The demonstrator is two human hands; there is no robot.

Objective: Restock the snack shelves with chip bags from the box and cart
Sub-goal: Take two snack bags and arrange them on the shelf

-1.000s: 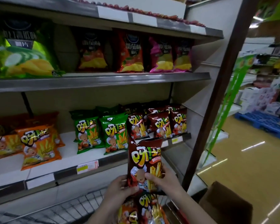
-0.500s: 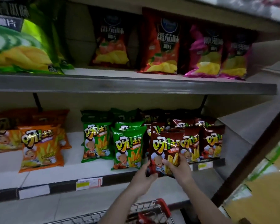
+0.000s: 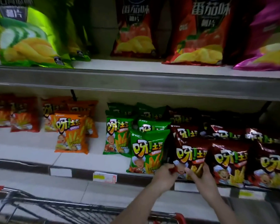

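Dark-red fries bag is standing upright at the shelf lip, both hands pinching its bottom corners: left hand, right hand, equally near.

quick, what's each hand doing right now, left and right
Left hand: pinching the lower left corner of the dark red chip bag.
Right hand: gripping the same bag's bottom edge.

Dim, softly blurred wide-angle view; glare glints on foil bags.
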